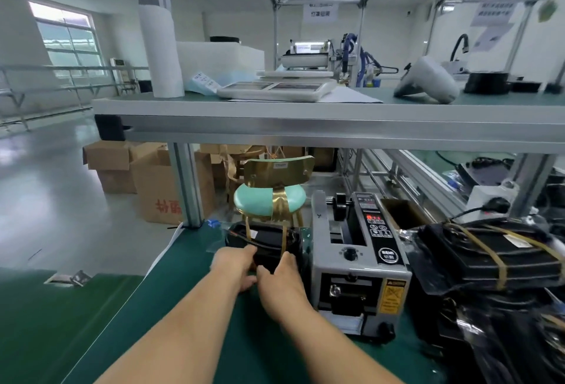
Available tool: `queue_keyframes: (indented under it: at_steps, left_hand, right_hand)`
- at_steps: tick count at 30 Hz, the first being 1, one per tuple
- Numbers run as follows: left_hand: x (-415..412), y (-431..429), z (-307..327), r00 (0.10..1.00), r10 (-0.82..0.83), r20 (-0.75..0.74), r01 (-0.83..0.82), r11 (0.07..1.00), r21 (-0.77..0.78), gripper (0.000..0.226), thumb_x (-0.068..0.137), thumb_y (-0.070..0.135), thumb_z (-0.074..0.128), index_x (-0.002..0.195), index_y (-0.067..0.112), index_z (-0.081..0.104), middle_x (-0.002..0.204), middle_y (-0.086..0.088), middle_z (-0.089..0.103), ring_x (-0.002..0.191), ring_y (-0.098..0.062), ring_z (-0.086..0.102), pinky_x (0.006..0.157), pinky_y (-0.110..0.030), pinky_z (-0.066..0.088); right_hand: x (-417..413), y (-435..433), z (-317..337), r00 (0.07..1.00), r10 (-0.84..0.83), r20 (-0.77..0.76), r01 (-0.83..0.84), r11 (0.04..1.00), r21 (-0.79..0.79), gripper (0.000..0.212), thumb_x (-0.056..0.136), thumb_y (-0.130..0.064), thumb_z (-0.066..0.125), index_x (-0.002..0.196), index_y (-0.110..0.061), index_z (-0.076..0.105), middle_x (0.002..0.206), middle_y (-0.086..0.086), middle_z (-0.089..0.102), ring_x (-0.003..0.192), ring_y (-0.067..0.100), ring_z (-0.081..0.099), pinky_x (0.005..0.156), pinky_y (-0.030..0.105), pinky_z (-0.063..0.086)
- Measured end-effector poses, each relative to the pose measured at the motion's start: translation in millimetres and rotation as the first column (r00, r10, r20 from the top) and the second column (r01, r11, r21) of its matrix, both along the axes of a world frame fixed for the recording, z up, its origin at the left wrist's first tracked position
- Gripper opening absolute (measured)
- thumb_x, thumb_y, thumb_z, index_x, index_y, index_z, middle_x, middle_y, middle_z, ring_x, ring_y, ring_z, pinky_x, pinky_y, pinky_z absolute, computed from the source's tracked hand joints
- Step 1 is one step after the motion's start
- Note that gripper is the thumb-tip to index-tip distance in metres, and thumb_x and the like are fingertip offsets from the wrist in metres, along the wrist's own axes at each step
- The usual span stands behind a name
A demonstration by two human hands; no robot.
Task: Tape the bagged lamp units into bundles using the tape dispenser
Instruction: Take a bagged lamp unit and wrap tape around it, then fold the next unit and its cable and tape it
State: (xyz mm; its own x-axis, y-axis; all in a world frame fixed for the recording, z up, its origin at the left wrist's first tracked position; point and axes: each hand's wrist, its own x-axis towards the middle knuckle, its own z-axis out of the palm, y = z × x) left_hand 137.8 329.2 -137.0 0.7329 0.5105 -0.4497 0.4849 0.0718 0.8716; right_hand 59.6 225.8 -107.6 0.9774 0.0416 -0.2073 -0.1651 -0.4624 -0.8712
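Single wide-angle view, recorded from the person's head and directed forward and downward over the green bench (195, 255). The left hand (235, 264) and right hand (281, 282), at the lamp bundle (269, 243), were framed close and low; the upper shelf (305, 120) was taken in beyond.

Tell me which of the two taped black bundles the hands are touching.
The left bundle beside the tape dispenser; the left hand and right hand both touch it. The right bundle lies on the dispenser's other side, untouched.
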Motion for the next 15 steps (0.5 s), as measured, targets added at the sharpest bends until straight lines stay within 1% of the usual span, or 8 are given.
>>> queue_keyframes:
  at_steps: [2,3,6,9,11,13,14,15]
  left_hand:
    - [-12.2,1.8,4.9,1.000,-0.013,0.001,0.013,0.999,-0.031,0.019,0.088,0.018,0.070,0.091,0.001,0.062,0.107,-0.021,0.068,0.074,-0.033,0.066,0.040,-0.023,0.043]
    - [-22.4,1.0,7.4,1.000,-0.013,0.014,0.013,1.000,-0.028,0.022,0.089,0.017,0.068,0.102,-0.001,0.063,0.109,-0.020,0.067,0.081,-0.034,0.068,0.048,-0.025,0.045]
    - [-67.9,-9.1,15.0,0.986,-0.033,0.162,0.026,0.998,0.049,0.029,0.094,0.015,0.061,0.117,-0.004,0.063,0.090,-0.015,0.063,0.075,-0.025,0.059,0.063,-0.032,0.048]
    - [-125.5,-44.7,35.9,0.907,-0.060,0.418,-0.005,0.988,0.153,0.018,0.093,0.020,0.061,0.109,0.019,0.069,0.103,-0.002,0.069,0.089,-0.018,0.063,0.085,-0.040,0.054]
    - [-165.3,-81.8,63.4,0.804,-0.092,0.587,0.008,0.989,0.145,0.012,0.092,0.024,0.063,0.099,0.030,0.070,0.096,0.008,0.070,0.088,-0.012,0.065,0.079,-0.037,0.053]
    - [-192.8,-121.7,87.2,0.710,-0.190,0.678,0.127,0.982,0.141,0.008,0.091,0.029,0.064,0.095,0.033,0.070,0.089,0.011,0.072,0.082,-0.007,0.066,0.073,-0.031,0.052]
    - [-201.8,-141.9,95.6,0.681,-0.257,0.686,0.208,0.966,0.155,0.008,0.091,0.032,0.064,0.096,0.034,0.070,0.088,0.012,0.072,0.080,-0.006,0.066,0.070,-0.029,0.052]
    - [-208.6,-162.0,101.7,0.653,-0.327,0.684,0.288,0.941,0.175,0.008,0.092,0.034,0.063,0.098,0.033,0.069,0.087,0.013,0.072,0.077,-0.005,0.065,0.068,-0.025,0.051]
  right_hand:
    - [-15.0,-6.9,4.9,1.000,0.004,0.012,-0.004,1.000,-0.017,0.059,0.102,-0.026,0.046,0.154,-0.011,0.023,0.162,0.008,0.025,0.146,0.025,0.031,0.118,0.034,0.029]
    - [-25.0,-11.7,8.8,0.999,0.013,0.034,-0.013,1.000,-0.009,0.059,0.102,-0.027,0.046,0.155,-0.013,0.023,0.162,0.005,0.026,0.147,0.022,0.030,0.118,0.030,0.028]
    - [-63.5,-34.3,26.1,0.992,0.045,0.121,-0.054,0.996,0.070,0.059,0.101,-0.030,0.048,0.156,-0.024,0.026,0.161,-0.005,0.029,0.147,0.013,0.029,0.118,0.028,0.026]
    - [-102.9,-71.1,56.4,0.961,0.040,0.273,-0.076,0.989,0.123,0.049,0.099,-0.034,0.051,0.148,-0.035,0.041,0.148,-0.014,0.046,0.134,0.003,0.043,0.112,0.024,0.035]
    - [-127.1,-102.4,85.1,0.917,-0.004,0.399,-0.056,0.989,0.139,0.039,0.098,-0.031,0.052,0.137,-0.037,0.053,0.133,-0.019,0.057,0.119,-0.002,0.053,0.105,0.021,0.044]
    - [-149.1,-136.9,115.4,0.855,-0.059,0.515,-0.011,0.991,0.131,0.026,0.098,-0.026,0.054,0.119,-0.039,0.063,0.118,-0.022,0.063,0.103,-0.010,0.059,0.089,0.009,0.047]
    - [-159.1,-155.6,127.3,0.830,-0.084,0.551,0.029,0.994,0.109,0.025,0.098,-0.027,0.055,0.117,-0.041,0.063,0.117,-0.023,0.064,0.102,-0.012,0.059,0.087,0.007,0.046]
    - [-168.6,-175.0,136.9,0.807,-0.108,0.581,0.079,0.994,0.074,0.028,0.098,-0.029,0.055,0.122,-0.040,0.062,0.122,-0.023,0.062,0.107,-0.010,0.058,0.092,0.011,0.046]
